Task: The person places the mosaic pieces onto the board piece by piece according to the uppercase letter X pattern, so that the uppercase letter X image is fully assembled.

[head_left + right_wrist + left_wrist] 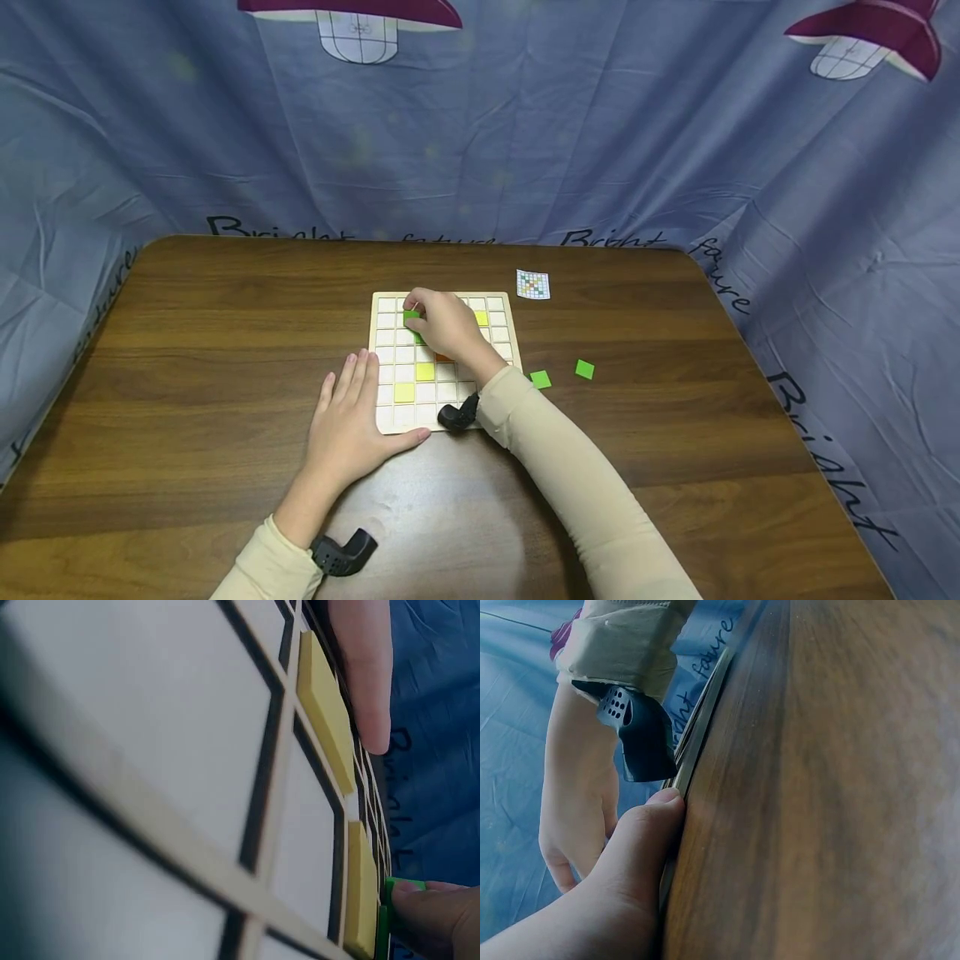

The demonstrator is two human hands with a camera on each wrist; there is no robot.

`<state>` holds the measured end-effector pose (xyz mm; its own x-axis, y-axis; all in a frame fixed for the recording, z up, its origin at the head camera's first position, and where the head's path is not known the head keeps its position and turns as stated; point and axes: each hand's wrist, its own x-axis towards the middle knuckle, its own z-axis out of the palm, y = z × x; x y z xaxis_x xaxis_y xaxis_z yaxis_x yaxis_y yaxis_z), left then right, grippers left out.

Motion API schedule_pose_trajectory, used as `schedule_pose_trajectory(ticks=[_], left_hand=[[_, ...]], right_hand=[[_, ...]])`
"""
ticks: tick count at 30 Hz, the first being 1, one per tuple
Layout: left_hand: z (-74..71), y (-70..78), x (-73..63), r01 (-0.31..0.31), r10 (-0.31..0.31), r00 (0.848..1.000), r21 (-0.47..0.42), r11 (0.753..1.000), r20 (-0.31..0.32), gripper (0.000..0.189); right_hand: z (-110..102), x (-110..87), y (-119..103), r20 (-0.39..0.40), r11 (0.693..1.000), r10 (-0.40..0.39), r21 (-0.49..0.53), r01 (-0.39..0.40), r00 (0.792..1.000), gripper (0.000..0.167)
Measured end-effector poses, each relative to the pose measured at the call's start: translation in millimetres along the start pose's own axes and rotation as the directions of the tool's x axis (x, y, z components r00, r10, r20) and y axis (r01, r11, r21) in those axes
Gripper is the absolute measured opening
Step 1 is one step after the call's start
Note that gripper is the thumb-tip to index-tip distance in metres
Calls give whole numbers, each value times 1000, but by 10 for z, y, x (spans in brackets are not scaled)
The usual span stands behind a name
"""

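A pale grid board (385, 364) with square cells lies on the wooden table, holding yellow tiles (404, 392), an orange tile partly hidden by the right hand, and a green tile low beneath the fingers. Over the board's upper left cells, my right hand (447, 327) pinches a green tile (411, 317) between thumb and fingers; the right wrist view shows this green tile (406, 884) close over the grid. My left hand (348, 425) lies with straight, spread fingers along the board's left edge, its thumb at the front edge.
Two loose green tiles (585, 369) lie on the table (660, 317) right of the board. A small printed card with a coloured grid (533, 285) sits behind them near the back. A blue curtain (480, 150) hangs behind the table.
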<state>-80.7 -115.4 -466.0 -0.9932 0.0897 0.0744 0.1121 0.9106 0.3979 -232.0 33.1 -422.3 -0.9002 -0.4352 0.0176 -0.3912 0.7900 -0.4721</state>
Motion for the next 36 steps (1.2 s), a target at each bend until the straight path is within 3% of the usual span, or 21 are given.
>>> schedule_pose_trajectory(ticks=[8, 14, 20, 24, 28, 32, 36], left_hand=[[1, 9, -1, -4, 4, 1000, 9, 1000, -16, 132], [4, 5, 2, -3, 3, 1000, 15, 1000, -8, 132], [-5, 8, -3, -5, 5, 1000, 13, 1000, -9, 131], [2, 7, -5, -8, 8, 1000, 13, 1000, -10, 132], [5, 8, -10, -7, 8, 1000, 14, 1000, -7, 132], [10, 6, -8, -9, 9, 1000, 19, 1000, -11, 132], [14, 4, -5, -13, 14, 1000, 17, 1000, -26, 132]], right_hand=[[23, 25, -90, 24, 992, -10, -128, 13, 1000, 25], [13, 22, -126, 77, 987, 5, -162, 8, 997, 29], [10, 26, -155, 45, 984, -7, -176, 15, 999, 28], [-14, 12, -175, 50, 967, -31, -250, 43, 998, 25], [-59, -17, -188, 109, 941, -52, -327, 85, 993, 31], [-94, -47, -190, 169, 937, -60, -331, 114, 984, 37], [-118, -62, -171, 152, 951, -78, -284, 119, 985, 38]])
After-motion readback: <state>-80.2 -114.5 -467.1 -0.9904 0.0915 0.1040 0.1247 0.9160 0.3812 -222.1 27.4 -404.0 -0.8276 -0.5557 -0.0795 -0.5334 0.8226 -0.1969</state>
